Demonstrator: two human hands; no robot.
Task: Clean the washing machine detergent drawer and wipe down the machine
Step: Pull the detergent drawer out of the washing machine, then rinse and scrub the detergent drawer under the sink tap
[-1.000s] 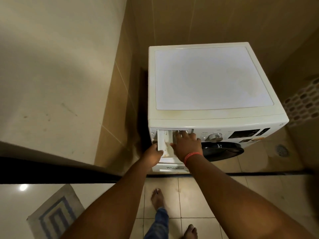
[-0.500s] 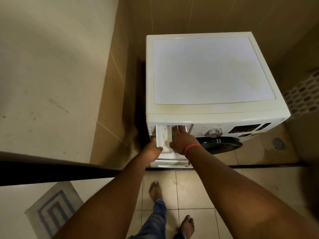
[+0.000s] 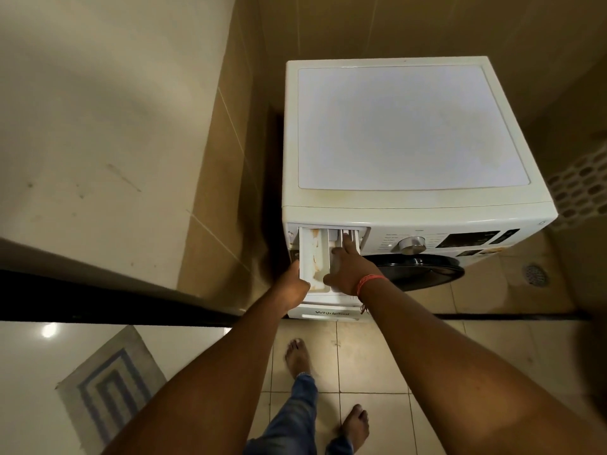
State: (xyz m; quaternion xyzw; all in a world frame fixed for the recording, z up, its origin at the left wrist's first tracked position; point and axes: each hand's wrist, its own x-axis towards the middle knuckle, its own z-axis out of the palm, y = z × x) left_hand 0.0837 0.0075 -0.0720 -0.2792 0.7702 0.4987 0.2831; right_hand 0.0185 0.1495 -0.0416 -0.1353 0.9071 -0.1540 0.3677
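Drawer had slid further out of the machine than half a second earlier, and the right hand's fingers reached deeper toward the back. Left hand (image 3: 293, 285) gripped the front left corner of the detergent drawer (image 3: 315, 257), fingers curled round its edge. Right hand (image 3: 349, 269) lay inside the drawer's right compartment, fingers straight and pressing at the rear insert, an orange thread band (image 3: 369, 284) on the wrist. Two compartments showed: the left one held yellowish-brown residue streaks; contents of the right one were hidden by the hand. Drawer's long axis ran front to back, front panel toward the person. One white washing machine (image 3: 410, 133), one control knob (image 3: 412, 245), dark round door (image 3: 423, 269) below. Two bare feet on tiled floor (image 3: 371, 356); one striped mat (image 3: 110, 385) at left.
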